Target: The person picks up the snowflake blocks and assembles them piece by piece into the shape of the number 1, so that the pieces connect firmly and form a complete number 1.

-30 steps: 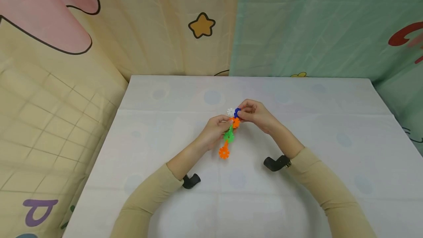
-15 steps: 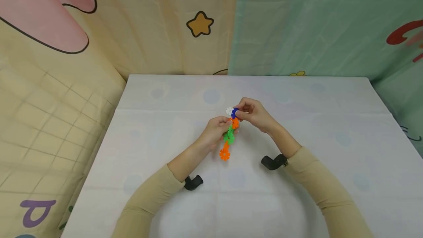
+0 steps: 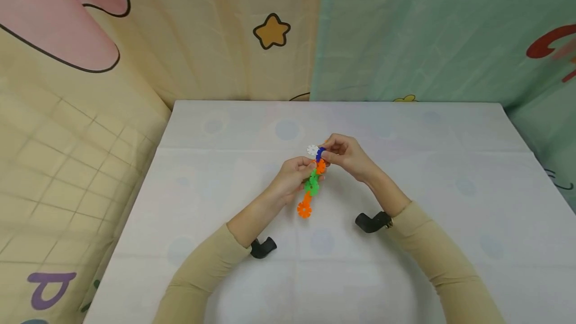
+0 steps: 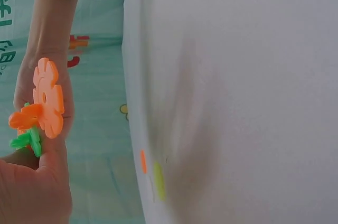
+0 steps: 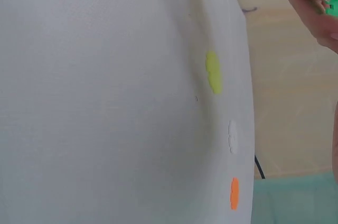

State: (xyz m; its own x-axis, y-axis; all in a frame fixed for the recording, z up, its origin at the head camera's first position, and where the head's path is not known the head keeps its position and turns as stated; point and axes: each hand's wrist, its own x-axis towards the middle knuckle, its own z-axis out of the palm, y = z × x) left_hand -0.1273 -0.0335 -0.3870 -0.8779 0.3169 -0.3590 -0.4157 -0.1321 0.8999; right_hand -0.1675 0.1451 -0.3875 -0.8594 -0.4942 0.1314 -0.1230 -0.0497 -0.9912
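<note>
A chain of notched plastic snowflake discs hangs between the two hands in the head view. Its lowest orange disc (image 3: 304,209) dangles below green discs (image 3: 312,184). The left hand (image 3: 290,179) pinches the chain around an upper orange disc (image 3: 321,166), thumb on top. The right hand (image 3: 350,156) pinches a blue disc (image 3: 320,154) at the chain's upper end, touching or joined to that orange disc; fingers hide the joint. In the left wrist view, an orange disc (image 4: 50,100) stands out from the left hand (image 4: 34,192).
Beyond the hands, a white disc (image 3: 312,150) lies on the cloth-covered table (image 3: 216,174). In the right wrist view, a yellow-green disc (image 5: 213,72) and an orange disc (image 5: 234,193) also lie there. Printed curtains (image 3: 405,34) stand behind the table.
Both hands stay nearly in place, with the right slightly further left than a second ago. The chain has turned a little, and an orange edge now shows behind the right fingers.
</note>
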